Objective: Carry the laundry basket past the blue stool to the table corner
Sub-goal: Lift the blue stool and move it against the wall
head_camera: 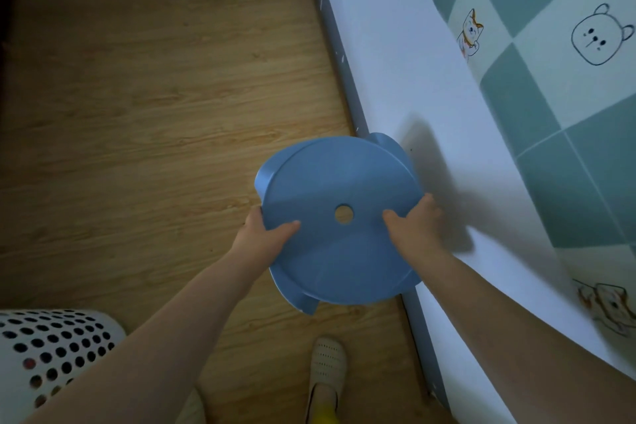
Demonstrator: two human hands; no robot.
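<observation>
1. Head view looked down on a person's two bare arms reaching forward over a wood-grain floor (pixel 137 96), both hands closed on the round seat of a blue stool (pixel 330 203).
2. At the seat's left rim, the left hand (pixel 265 231) gripped the edge, its thumb lying flat on top of the seat and its fingers curled under and out of sight.
3. On the opposite side, the right hand (pixel 416 220) clamped the right rim the same way, thumb on the top surface pointing toward the round hole in the seat's centre, fingers wrapped over the edge.
4. Both hands were set well apart, one on each side of that hole, with the seat tilted slightly toward the camera; whether the stool's legs touched the floor could not be told.
5. Parts of the stool's legs showed beyond the seat at the upper left, upper right and lower left.
6. Just right of the stool stood a white wall (pixel 395 62) with a grey baseboard, the stool's shadow falling across it.
7. Higher on the wall ran a green-and-white checked pattern (pixel 537 134) with cartoon animal drawings.
8. A white laundry basket (pixel 48 341) with round holes sat on the floor at the lower left, beside the left forearm and untouched by either hand.
9. One foot in a pale perforated slipper (pixel 327 365) stood on the floor below the stool.
</observation>
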